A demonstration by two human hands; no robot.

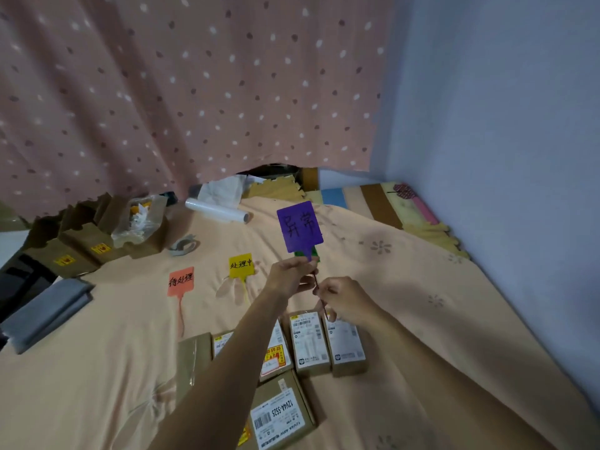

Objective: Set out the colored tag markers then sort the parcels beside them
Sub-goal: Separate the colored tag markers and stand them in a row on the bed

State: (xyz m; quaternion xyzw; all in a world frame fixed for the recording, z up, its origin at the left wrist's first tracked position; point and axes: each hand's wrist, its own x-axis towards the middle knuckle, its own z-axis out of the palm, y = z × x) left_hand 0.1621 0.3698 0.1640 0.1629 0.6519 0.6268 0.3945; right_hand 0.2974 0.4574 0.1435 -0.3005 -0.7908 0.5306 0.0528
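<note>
A purple tag marker (300, 230) with black writing is held upright above the peach sheet. My left hand (289, 276) pinches it just under the flag, and my right hand (342, 297) grips its thin tail lower down. A red-orange tag marker (181, 280) and a yellow tag marker (240, 265) lie flat on the sheet to the left. A green tag (300, 254) peeks out behind the purple one. Several brown parcels (310, 344) with white labels lie in a cluster below my arms.
Open cardboard boxes (81, 245) with plastic bags stand at the back left beside a tape roll (184, 246) and a roll of clear film (216, 211). A grey folded cloth (45, 311) lies far left. A dotted pink curtain hangs behind; a blue wall runs along the right.
</note>
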